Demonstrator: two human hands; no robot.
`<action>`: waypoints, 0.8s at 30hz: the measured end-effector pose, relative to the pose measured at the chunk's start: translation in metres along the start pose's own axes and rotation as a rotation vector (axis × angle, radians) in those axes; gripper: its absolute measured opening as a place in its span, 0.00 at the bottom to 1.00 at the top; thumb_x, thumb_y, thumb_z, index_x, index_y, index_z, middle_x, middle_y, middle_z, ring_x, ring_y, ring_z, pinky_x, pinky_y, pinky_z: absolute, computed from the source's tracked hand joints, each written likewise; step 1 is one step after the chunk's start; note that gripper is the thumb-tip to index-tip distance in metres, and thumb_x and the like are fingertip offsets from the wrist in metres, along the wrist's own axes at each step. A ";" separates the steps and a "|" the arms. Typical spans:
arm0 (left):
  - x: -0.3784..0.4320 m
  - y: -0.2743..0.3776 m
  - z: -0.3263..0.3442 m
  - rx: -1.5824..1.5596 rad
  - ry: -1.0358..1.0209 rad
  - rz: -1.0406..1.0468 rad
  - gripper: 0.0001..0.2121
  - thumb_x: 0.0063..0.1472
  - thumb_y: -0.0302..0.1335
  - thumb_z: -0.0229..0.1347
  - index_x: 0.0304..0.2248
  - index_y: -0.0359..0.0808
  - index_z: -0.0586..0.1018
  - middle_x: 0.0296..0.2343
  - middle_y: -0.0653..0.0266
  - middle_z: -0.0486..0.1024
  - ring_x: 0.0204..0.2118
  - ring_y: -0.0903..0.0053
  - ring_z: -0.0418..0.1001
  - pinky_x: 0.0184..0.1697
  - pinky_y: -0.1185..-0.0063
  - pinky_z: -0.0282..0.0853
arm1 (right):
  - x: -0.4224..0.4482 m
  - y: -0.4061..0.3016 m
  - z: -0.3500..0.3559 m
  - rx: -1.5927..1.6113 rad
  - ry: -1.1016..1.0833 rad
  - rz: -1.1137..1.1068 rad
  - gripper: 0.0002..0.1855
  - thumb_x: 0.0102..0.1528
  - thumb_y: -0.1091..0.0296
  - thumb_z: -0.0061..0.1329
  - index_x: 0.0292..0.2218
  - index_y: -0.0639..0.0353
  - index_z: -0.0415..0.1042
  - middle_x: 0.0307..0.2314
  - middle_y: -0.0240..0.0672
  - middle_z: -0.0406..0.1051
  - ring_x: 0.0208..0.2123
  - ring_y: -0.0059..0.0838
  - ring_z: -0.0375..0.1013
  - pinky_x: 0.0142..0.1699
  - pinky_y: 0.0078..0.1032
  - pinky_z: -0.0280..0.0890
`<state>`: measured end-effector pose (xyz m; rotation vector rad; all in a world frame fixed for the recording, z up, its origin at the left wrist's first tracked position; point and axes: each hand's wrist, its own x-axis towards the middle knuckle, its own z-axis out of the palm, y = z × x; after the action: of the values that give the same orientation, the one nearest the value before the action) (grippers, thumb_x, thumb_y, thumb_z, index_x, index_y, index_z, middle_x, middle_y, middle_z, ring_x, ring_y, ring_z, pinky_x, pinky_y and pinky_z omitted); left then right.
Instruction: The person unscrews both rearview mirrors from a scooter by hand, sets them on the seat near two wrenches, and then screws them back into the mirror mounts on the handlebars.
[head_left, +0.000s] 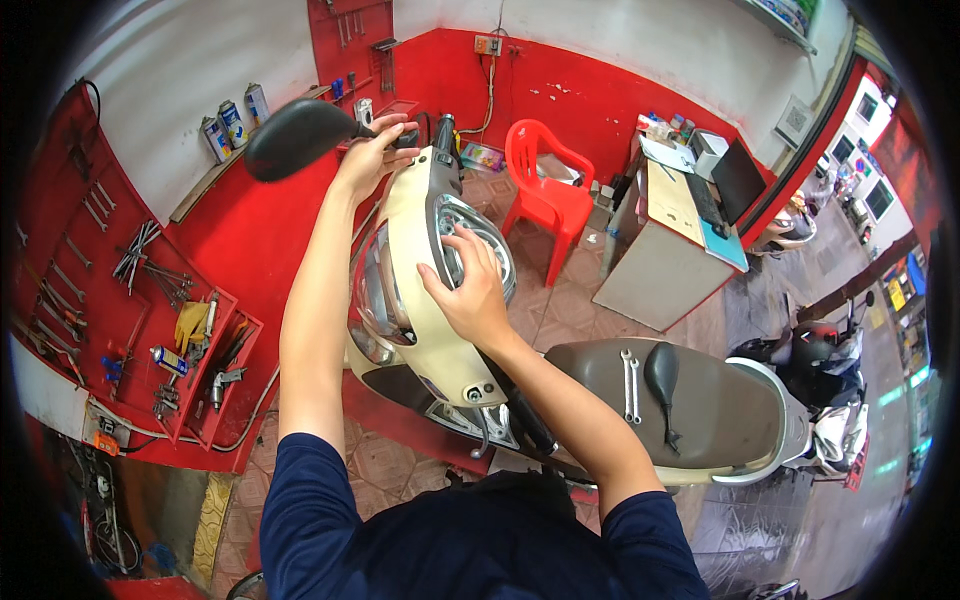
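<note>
A cream motor scooter stands in front of me, its front end (412, 255) under my arms. My left hand (375, 154) is at the stem of a black rear-view mirror (296, 140), fingers around the stem's base beside the far handlebar grip (445, 131). My right hand (472, 289) rests with spread fingers on the handlebar cover, over the edge of the round instrument cluster (499, 251). On the brown scooter seat (720, 409) lie two combination wrenches (630, 386) and a second black mirror (661, 375) with its stem. The near mirror mount (474, 394) carries no mirror.
Left, a red tool board (82, 247) holds wrenches above red trays (217, 375) of tools. Spray cans (231, 124) line a wall ledge. Beyond the scooter are a red plastic chair (551, 191) and a desk (652, 255) with a monitor. More scooters are at the right.
</note>
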<state>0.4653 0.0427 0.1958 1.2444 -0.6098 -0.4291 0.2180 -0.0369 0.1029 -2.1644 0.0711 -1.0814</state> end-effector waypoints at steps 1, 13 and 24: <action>-0.007 -0.002 -0.001 0.003 -0.002 -0.001 0.19 0.72 0.29 0.48 0.60 0.38 0.65 0.53 0.59 0.74 0.39 0.74 0.80 0.43 0.78 0.74 | 0.000 0.000 0.000 0.001 0.003 0.001 0.28 0.53 0.54 0.61 0.48 0.64 0.71 0.56 0.53 0.64 0.59 0.53 0.62 0.63 0.46 0.53; -0.016 0.035 0.010 1.266 -0.044 0.565 0.13 0.62 0.27 0.59 0.46 0.38 0.83 0.36 0.55 0.83 0.35 0.69 0.79 0.40 0.73 0.73 | -0.001 -0.005 -0.001 -0.011 -0.006 0.027 0.29 0.53 0.54 0.61 0.49 0.65 0.70 0.56 0.52 0.64 0.59 0.53 0.61 0.64 0.47 0.53; 0.010 0.043 0.016 0.972 -0.072 0.237 0.16 0.61 0.34 0.63 0.44 0.32 0.84 0.34 0.59 0.84 0.34 0.81 0.79 0.42 0.78 0.72 | 0.000 -0.005 0.002 -0.002 0.006 0.006 0.28 0.53 0.53 0.60 0.48 0.64 0.71 0.56 0.54 0.65 0.59 0.53 0.61 0.63 0.46 0.54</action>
<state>0.4623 0.0369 0.2425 2.0438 -1.0769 0.0588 0.2187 -0.0321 0.1053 -2.1615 0.0813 -1.0855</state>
